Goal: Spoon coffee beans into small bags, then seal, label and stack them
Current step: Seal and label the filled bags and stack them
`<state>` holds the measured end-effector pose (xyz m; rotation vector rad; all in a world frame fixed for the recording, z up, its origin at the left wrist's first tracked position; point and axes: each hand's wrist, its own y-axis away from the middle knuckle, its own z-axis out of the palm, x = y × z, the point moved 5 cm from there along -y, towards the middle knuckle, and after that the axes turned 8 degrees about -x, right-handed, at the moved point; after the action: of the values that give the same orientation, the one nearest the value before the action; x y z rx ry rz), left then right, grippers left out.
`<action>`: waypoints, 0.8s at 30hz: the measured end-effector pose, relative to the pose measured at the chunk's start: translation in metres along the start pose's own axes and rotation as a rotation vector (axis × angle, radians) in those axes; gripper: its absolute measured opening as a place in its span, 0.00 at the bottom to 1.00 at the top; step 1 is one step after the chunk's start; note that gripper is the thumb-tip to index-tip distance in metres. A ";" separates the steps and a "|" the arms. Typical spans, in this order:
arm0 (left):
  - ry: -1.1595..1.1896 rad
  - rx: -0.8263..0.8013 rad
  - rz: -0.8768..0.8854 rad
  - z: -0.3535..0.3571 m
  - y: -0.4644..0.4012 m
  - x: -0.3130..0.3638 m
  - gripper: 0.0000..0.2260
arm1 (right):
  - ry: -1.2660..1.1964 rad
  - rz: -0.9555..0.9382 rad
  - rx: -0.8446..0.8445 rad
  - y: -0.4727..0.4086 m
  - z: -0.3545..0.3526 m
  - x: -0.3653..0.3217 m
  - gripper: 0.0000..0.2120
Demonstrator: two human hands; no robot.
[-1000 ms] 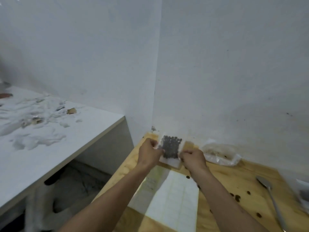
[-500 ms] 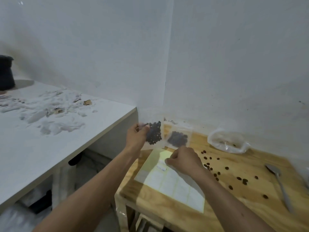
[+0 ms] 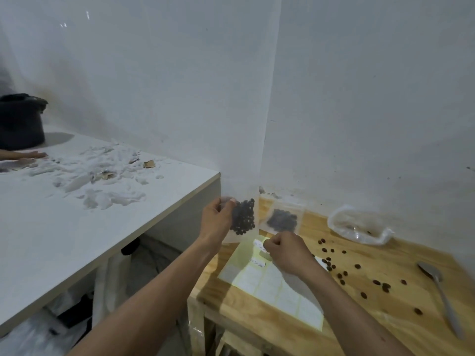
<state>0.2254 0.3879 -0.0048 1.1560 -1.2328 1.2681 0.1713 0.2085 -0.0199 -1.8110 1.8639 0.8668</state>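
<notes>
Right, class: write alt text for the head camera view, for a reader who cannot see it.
The left hand holds up a small bag of coffee beans while the right hand peels a label from a label sheet on a wooden table. Another filled bag, loose beans and a spoon lie nearby.

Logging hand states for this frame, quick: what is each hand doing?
Left hand: holds the filled bean bag up off the table.
Right hand: pinches a label peeling from the label sheet.

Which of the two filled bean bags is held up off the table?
The bag gripped by the left hand; the other filled bag lies flat by the wall.
</notes>
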 end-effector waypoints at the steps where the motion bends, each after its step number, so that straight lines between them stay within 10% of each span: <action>1: -0.005 -0.005 0.002 0.000 0.001 0.001 0.10 | -0.069 -0.026 0.012 0.002 -0.005 -0.002 0.21; 6: 0.036 -0.075 -0.013 0.015 0.005 0.008 0.07 | -0.392 -0.177 0.229 0.012 -0.046 -0.021 0.01; 24: 0.059 -0.244 0.082 0.074 0.028 0.034 0.09 | -0.318 -0.284 0.484 0.021 -0.097 -0.023 0.02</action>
<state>0.1953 0.3149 0.0296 0.8944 -1.3603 1.1658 0.1656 0.1596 0.0699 -1.4848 1.4192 0.5073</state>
